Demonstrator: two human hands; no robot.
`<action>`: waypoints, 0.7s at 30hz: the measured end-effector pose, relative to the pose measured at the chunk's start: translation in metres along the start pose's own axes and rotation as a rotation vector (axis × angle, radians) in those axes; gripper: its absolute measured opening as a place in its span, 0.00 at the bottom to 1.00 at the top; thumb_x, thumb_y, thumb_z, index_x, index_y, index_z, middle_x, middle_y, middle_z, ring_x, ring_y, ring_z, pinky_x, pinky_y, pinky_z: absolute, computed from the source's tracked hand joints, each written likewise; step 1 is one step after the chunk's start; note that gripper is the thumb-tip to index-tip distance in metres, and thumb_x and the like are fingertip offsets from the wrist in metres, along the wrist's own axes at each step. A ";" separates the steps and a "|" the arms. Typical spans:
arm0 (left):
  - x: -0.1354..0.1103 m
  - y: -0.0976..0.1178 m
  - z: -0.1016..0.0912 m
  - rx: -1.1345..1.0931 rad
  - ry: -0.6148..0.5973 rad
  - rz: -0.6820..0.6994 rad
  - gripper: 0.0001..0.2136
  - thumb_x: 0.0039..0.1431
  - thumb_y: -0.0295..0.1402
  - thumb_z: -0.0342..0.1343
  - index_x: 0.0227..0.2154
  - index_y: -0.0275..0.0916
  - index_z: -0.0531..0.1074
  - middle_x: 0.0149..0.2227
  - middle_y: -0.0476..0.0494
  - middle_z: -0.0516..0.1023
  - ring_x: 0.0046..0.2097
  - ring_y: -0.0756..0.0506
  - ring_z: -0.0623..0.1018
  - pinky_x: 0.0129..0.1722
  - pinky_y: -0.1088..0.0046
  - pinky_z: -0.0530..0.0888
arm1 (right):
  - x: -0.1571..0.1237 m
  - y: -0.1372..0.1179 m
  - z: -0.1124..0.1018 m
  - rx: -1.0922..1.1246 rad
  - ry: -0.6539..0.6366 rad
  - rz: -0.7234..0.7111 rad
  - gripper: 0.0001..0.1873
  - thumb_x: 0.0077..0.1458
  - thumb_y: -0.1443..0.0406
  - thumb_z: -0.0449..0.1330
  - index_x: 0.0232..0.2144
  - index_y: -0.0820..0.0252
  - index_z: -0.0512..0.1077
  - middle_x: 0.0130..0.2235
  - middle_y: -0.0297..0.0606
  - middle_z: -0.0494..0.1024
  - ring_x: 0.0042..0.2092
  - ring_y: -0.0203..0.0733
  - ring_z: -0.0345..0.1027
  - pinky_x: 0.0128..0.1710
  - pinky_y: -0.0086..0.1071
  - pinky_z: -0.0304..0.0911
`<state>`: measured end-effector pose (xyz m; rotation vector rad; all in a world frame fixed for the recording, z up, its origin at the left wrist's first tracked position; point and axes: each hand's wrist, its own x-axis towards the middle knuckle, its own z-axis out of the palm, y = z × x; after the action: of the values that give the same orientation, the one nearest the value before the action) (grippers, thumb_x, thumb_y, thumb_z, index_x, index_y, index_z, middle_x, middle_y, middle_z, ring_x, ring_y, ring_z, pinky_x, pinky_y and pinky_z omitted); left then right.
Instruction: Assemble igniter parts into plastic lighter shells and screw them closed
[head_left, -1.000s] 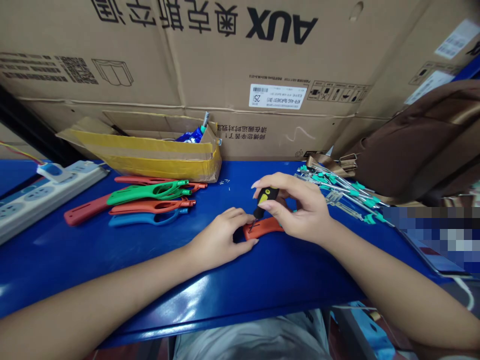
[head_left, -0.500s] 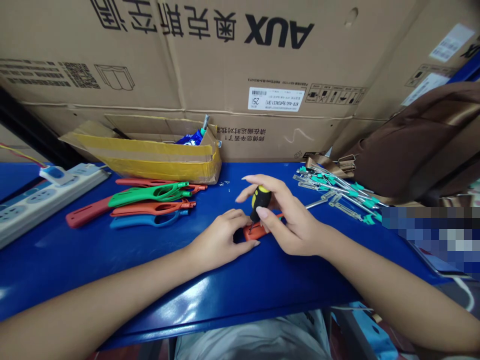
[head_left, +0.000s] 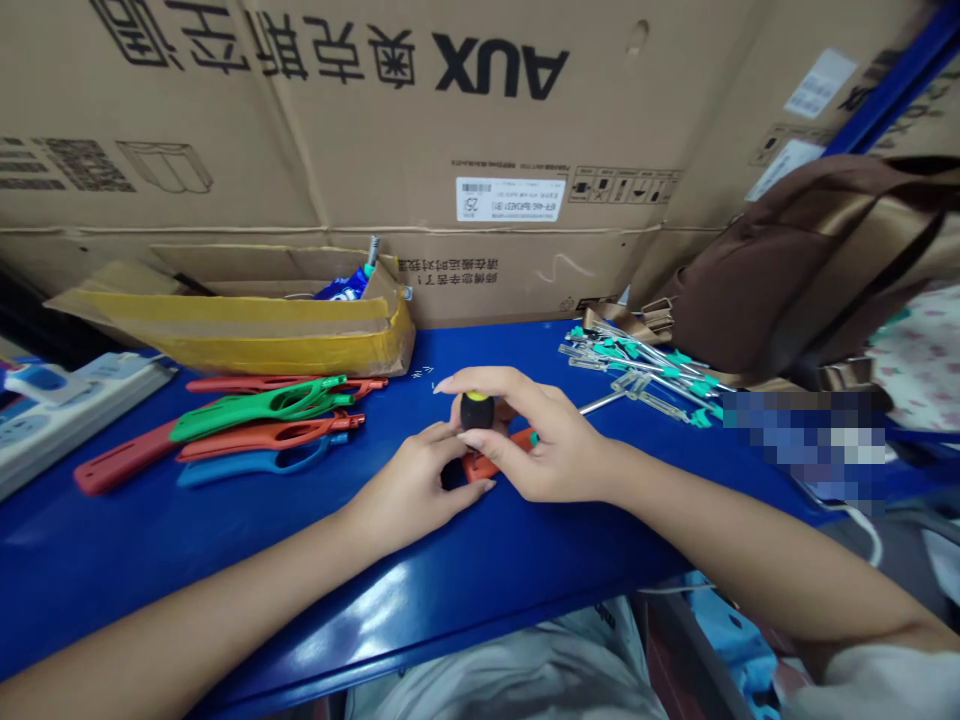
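My left hand (head_left: 405, 488) holds down an orange lighter casing (head_left: 480, 467) on the blue table, fingers and thumb closed around its left end. A stubby black-and-yellow screwdriver (head_left: 477, 412) stands above that end, its handle between the curved fingers and thumb of my right hand (head_left: 551, 440). The handle and fingers hide the shaft and tip. Beyond my right hand, a metal rod (head_left: 604, 402) shows, leading toward the casing. Small loose bits like screws (head_left: 421, 373) lie behind my hands.
Left of my hands are red, green (head_left: 255, 408), orange and blue (head_left: 240, 468) lighter casings, with a power strip (head_left: 90, 410) beyond. A taped cardboard box (head_left: 300, 350) stands behind. At right lie metal rods with teal parts (head_left: 652, 360) by a brown bag (head_left: 765, 260).
The camera view has shifted right, so things sit farther left in the picture. The screwdriver handle has gone from leaning to more upright, and its shaft is now hidden.
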<state>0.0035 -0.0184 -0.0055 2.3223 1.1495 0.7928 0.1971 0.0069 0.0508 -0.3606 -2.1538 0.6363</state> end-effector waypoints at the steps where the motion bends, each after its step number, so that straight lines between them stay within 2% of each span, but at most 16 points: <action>1: 0.001 0.001 -0.004 0.035 -0.020 -0.002 0.08 0.61 0.32 0.62 0.43 0.39 0.78 0.41 0.42 0.81 0.43 0.41 0.80 0.45 0.63 0.78 | 0.001 0.000 -0.003 0.036 0.036 0.011 0.20 0.65 0.69 0.56 0.58 0.56 0.64 0.48 0.39 0.76 0.44 0.39 0.75 0.41 0.34 0.75; 6: 0.006 0.006 -0.034 0.221 -0.181 -0.064 0.22 0.57 0.33 0.65 0.56 0.40 0.73 0.47 0.38 0.80 0.47 0.38 0.81 0.50 0.61 0.78 | 0.001 0.011 -0.029 0.227 0.307 0.122 0.17 0.68 0.64 0.55 0.56 0.53 0.59 0.43 0.35 0.73 0.28 0.28 0.68 0.26 0.24 0.70; 10: 0.010 0.007 -0.047 0.379 -0.277 -0.131 0.28 0.54 0.36 0.66 0.59 0.41 0.72 0.55 0.35 0.78 0.55 0.32 0.79 0.55 0.54 0.77 | -0.012 0.038 -0.053 0.127 0.352 0.186 0.15 0.66 0.61 0.57 0.51 0.55 0.60 0.44 0.37 0.74 0.30 0.30 0.68 0.24 0.23 0.67; 12: 0.014 0.008 -0.042 0.417 -0.269 -0.109 0.27 0.56 0.42 0.64 0.59 0.42 0.72 0.59 0.33 0.76 0.58 0.31 0.76 0.58 0.51 0.74 | -0.020 0.050 -0.064 -0.030 0.298 0.320 0.09 0.66 0.60 0.55 0.45 0.58 0.63 0.45 0.39 0.74 0.31 0.31 0.70 0.26 0.25 0.68; 14: 0.020 0.010 -0.031 0.420 -0.258 -0.084 0.25 0.60 0.44 0.60 0.59 0.41 0.71 0.58 0.33 0.75 0.58 0.32 0.77 0.58 0.53 0.74 | -0.025 0.059 -0.075 -0.217 0.185 0.472 0.08 0.66 0.61 0.52 0.42 0.59 0.65 0.42 0.39 0.75 0.32 0.32 0.71 0.30 0.27 0.68; 17: 0.033 0.016 -0.020 0.397 -0.287 -0.059 0.18 0.64 0.33 0.54 0.56 0.40 0.74 0.52 0.35 0.78 0.51 0.37 0.79 0.53 0.61 0.76 | -0.028 0.067 -0.092 -0.358 0.029 0.585 0.06 0.63 0.65 0.54 0.37 0.61 0.69 0.40 0.39 0.78 0.35 0.34 0.73 0.35 0.28 0.67; 19: 0.044 0.019 -0.027 0.348 -0.401 -0.038 0.13 0.64 0.32 0.53 0.48 0.42 0.78 0.45 0.39 0.78 0.44 0.41 0.80 0.46 0.65 0.77 | -0.030 0.070 -0.103 -0.413 -0.061 0.625 0.07 0.58 0.70 0.56 0.39 0.62 0.72 0.44 0.41 0.78 0.38 0.36 0.73 0.37 0.28 0.65; 21: 0.055 0.022 -0.049 0.317 -0.483 -0.013 0.11 0.66 0.32 0.52 0.44 0.44 0.79 0.43 0.42 0.78 0.42 0.43 0.79 0.45 0.68 0.76 | -0.033 0.071 -0.114 -0.480 -0.184 0.682 0.14 0.52 0.73 0.59 0.42 0.62 0.73 0.43 0.41 0.78 0.39 0.38 0.72 0.36 0.28 0.63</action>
<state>0.0110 0.0199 0.0605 2.5542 1.1220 0.0237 0.3107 0.0867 0.0489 -1.3796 -2.3383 0.5138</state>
